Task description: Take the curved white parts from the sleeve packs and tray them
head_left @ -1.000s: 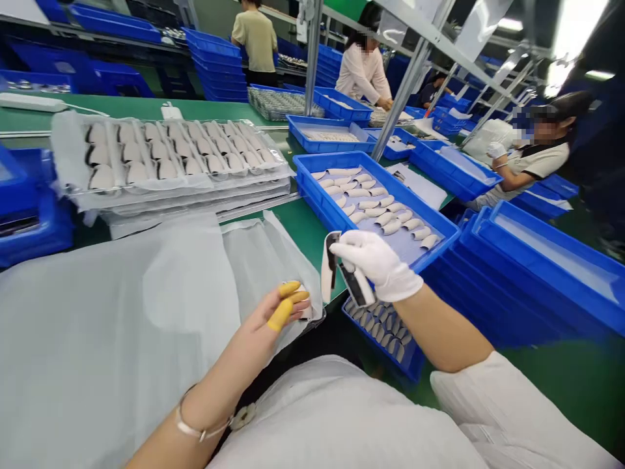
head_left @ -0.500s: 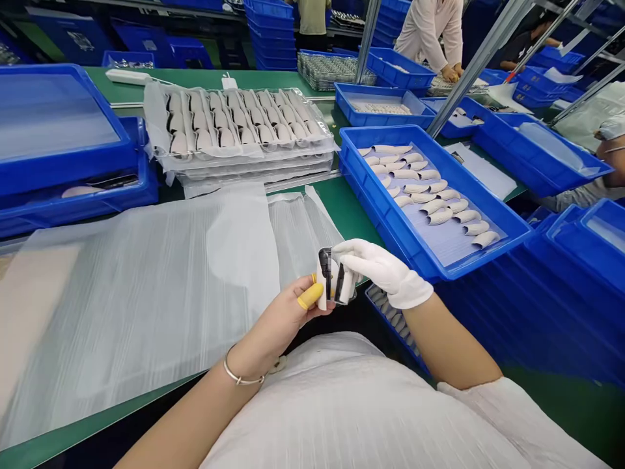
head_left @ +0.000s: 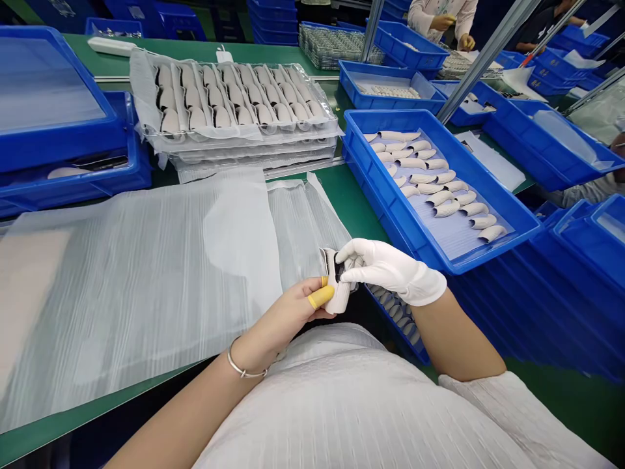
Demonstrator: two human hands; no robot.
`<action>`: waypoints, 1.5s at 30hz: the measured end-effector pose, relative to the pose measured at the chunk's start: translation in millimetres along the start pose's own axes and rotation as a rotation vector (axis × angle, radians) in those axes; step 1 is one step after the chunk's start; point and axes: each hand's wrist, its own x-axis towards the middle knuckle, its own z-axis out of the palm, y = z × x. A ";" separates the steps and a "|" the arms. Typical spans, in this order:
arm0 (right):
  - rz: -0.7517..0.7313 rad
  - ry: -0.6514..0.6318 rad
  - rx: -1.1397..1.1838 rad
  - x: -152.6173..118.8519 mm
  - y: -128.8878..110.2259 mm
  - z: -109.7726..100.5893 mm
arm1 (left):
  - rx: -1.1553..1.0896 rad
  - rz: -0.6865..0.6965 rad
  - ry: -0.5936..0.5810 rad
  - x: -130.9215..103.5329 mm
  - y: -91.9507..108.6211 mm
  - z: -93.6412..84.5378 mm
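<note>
Grn table (head_left: 349,208) w/ wht sheets (head_left: 205,241); blue trays (head_left: 390,210); co-worker (head_left: 420,16) bkgd.

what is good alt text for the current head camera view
A person's left hand, wearing yellow finger covers, and white-gloved right hand hold a pale curved part. Similar parts lie in a blue tray to the right; more sit in rows beyond translucent sheets on the green worktable.

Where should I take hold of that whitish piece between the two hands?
I'd grip the whitish piece near its lower end, coming from the left, as the left hand does: it is held roughly upright, its curved outer side shows there, and the gloved right hand crowds its upper part.
</note>
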 end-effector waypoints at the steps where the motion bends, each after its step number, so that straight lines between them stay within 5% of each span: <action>1: 0.002 0.001 -0.003 -0.1 -0.7 0.4 | -0.002 -0.005 0.006 0.2 -0.7 -0.4; 24: -0.034 0.015 -0.025 -4.3 -8.2 8.0 | 0.129 0.048 -0.012 0.1 6.5 4.3; 27: -0.118 0.081 -0.157 -5.6 -6.9 10.5 | 0.178 0.070 0.058 0.9 5.6 2.2; 31: -0.365 0.335 -0.552 -6.6 -6.6 15.9 | 0.185 0.133 0.092 5.8 1.9 -1.3; 36: -0.498 0.183 -0.778 -2.2 -6.7 31.9 | 0.208 0.176 0.152 10.8 -0.8 -3.0; 41: -0.542 0.232 -0.659 8.8 2.0 39.8 | 0.198 0.176 0.229 5.8 2.9 -2.2; 45: -0.558 0.250 -0.387 14.5 8.4 39.1 | -0.122 0.192 0.112 5.3 0.0 -3.4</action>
